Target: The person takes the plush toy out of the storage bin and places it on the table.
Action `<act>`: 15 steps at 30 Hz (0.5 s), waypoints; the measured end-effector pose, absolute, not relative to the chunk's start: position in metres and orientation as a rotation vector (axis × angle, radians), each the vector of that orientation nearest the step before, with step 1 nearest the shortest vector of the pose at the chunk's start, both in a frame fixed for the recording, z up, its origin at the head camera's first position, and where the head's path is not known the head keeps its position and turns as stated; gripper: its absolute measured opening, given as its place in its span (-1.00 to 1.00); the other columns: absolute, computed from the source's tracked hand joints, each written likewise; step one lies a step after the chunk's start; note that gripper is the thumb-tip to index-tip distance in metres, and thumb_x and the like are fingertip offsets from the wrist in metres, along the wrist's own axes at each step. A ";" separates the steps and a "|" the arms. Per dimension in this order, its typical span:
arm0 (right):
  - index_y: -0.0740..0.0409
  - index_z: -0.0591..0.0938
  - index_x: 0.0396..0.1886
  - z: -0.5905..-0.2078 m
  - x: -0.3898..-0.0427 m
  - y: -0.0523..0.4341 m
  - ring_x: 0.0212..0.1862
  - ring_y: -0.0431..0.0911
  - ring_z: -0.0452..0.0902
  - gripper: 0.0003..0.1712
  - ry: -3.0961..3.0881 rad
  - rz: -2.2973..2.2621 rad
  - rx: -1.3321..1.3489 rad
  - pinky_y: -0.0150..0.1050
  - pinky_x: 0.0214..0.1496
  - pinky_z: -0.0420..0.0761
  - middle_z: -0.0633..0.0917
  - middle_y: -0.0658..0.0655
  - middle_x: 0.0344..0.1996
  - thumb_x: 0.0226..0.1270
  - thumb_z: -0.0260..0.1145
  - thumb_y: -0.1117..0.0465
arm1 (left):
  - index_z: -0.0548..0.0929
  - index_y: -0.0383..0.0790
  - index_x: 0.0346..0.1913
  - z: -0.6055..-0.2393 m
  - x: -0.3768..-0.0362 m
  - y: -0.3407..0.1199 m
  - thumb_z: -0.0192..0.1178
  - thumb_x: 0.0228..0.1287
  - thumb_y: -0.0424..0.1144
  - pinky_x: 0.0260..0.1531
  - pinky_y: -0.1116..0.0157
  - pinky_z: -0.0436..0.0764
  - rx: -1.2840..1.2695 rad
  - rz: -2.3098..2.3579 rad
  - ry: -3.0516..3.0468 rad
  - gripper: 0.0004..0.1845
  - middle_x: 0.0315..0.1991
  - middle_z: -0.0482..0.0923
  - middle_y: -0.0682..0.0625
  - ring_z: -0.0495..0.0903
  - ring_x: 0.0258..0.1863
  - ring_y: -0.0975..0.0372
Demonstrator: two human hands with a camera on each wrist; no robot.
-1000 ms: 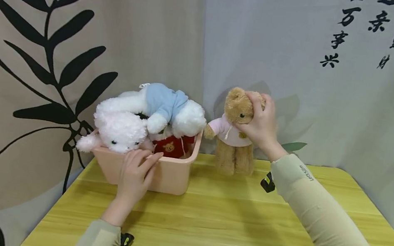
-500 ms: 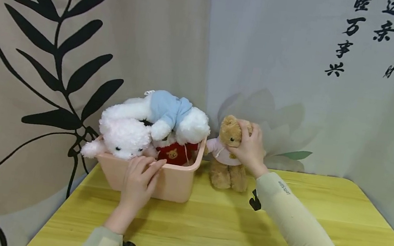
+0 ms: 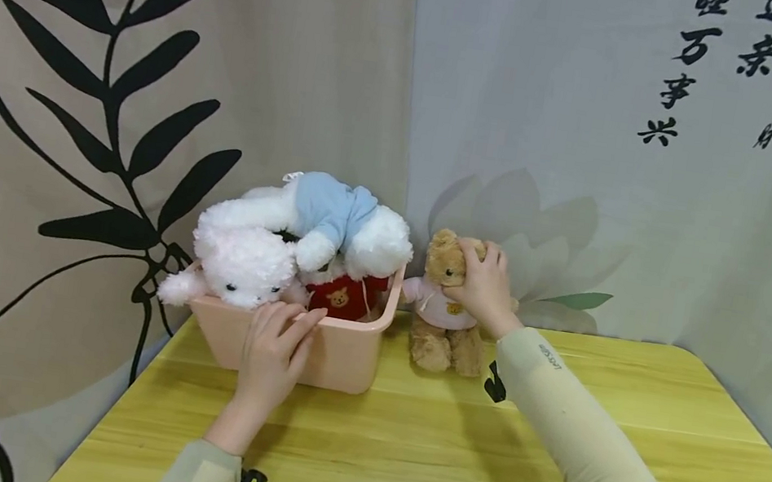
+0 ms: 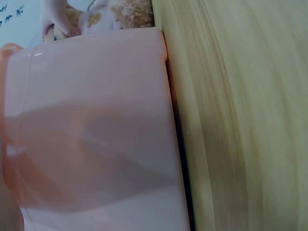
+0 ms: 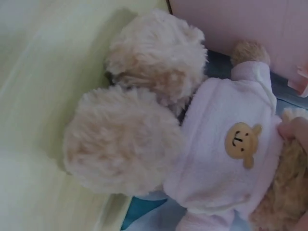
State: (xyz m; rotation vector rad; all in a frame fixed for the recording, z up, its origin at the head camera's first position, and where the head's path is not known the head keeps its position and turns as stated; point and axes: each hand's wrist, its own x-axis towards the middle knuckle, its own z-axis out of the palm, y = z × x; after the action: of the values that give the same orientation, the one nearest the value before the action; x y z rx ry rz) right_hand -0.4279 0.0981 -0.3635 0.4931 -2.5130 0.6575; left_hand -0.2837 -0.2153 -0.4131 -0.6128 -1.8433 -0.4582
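My right hand (image 3: 486, 288) grips a brown teddy bear (image 3: 447, 307) by the head, with the thumb across its face. The bear wears a pale pink hoodie with a small bear face (image 5: 240, 142) on it. Its feet (image 5: 120, 139) rest on the table, right beside a pink plastic bin (image 3: 340, 358). At the bin's front rim, my left hand (image 3: 274, 353) holds on with fingers hooked over the edge. Heaped in the bin are a fluffy pale pink plush (image 3: 245, 266), a white plush in a blue top (image 3: 333, 217) and a toy in a red sweater (image 3: 341, 296).
A yellow wood-grain table (image 3: 400, 457) bears the bin and the bear. Close behind stands a light curtain (image 3: 520, 128) printed with dark leaves and characters. The left wrist view is mostly filled by the bin's wall (image 4: 96, 120).
My right hand has lowered the bear onto the table and a little left, closer to the bin. The bear's legs now splay forward. My left hand stays on the rim.
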 end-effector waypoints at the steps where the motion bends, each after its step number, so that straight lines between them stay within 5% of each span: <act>1: -0.02 0.27 0.41 -0.364 -0.428 0.097 0.33 0.35 0.03 0.00 -2.520 0.668 0.492 0.28 0.12 0.36 0.16 0.43 0.28 -0.02 0.57 0.01 | 0.69 -0.16 0.00 -0.413 -0.284 -0.216 0.14 0.29 -0.27 -0.01 -0.02 0.35 -0.611 -0.456 -1.845 -0.73 -0.21 0.55 -0.16 0.48 -0.17 -0.08; 15: -0.25 0.08 0.52 -0.374 -0.433 0.096 0.46 0.29 -0.13 0.07 -2.508 0.614 0.484 0.48 0.08 0.21 0.00 0.26 0.47 0.09 0.44 -0.21 | 0.70 -0.15 0.00 -0.415 -0.286 -0.215 0.13 0.31 -0.27 -0.03 -0.02 0.35 -0.614 -0.457 -1.832 -0.74 -0.21 0.54 -0.15 0.47 -0.17 -0.08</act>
State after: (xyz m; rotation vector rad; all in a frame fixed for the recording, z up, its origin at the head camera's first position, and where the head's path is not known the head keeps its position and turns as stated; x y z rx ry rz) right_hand -0.4327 0.0960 -0.3736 0.4844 -2.5075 0.6137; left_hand -0.2855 -0.2152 -0.4149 -0.6137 -1.8318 -0.4567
